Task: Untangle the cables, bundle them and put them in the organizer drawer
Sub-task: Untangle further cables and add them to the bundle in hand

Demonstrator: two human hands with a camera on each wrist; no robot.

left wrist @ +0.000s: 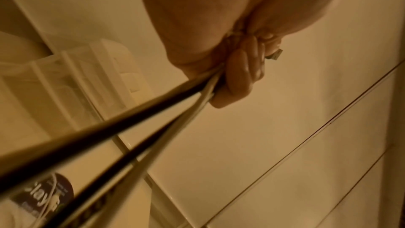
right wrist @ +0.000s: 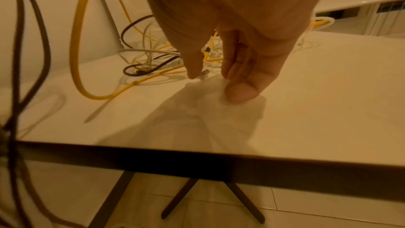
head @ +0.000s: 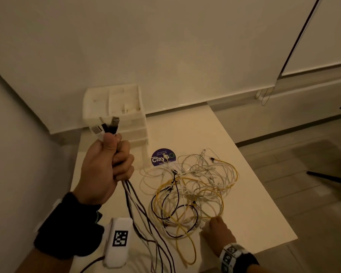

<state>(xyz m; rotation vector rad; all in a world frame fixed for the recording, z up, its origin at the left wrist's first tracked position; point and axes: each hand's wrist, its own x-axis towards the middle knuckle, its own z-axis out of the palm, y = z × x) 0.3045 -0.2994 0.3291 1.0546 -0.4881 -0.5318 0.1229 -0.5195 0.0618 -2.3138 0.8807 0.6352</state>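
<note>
1. A pale room with white walls and a tiled floor; the floor lies open to the right of the surface [head: 244, 184], and a wall runs close along its left side.
2. The surface is a white tabletop on dark legs. Its near edge is cut off at the bottom of the head view; its right edge and far corner show in full.
3. A white organizer drawer unit [head: 114, 113] stands at the far left corner, partly hidden behind the raised left hand; whether a drawer is pulled out cannot be told.
4. A tangle of cables [head: 191, 196], yellow, white and dark, lies spread across the middle of the surface, just beside a round purple sticker [head: 162, 157].
5. The left hand [head: 104, 168] is raised above the surface, its grip closed in a fist round a held bunch of cables [head: 135, 201]; plugs stick out above the thumb and the strands hang past the near edge.
6. The right hand [head: 218, 231] hangs low at the near side of the tangle, fingers [right wrist: 240, 91] loosely extended downward, tips close to a small plug and holding nothing.
</note>
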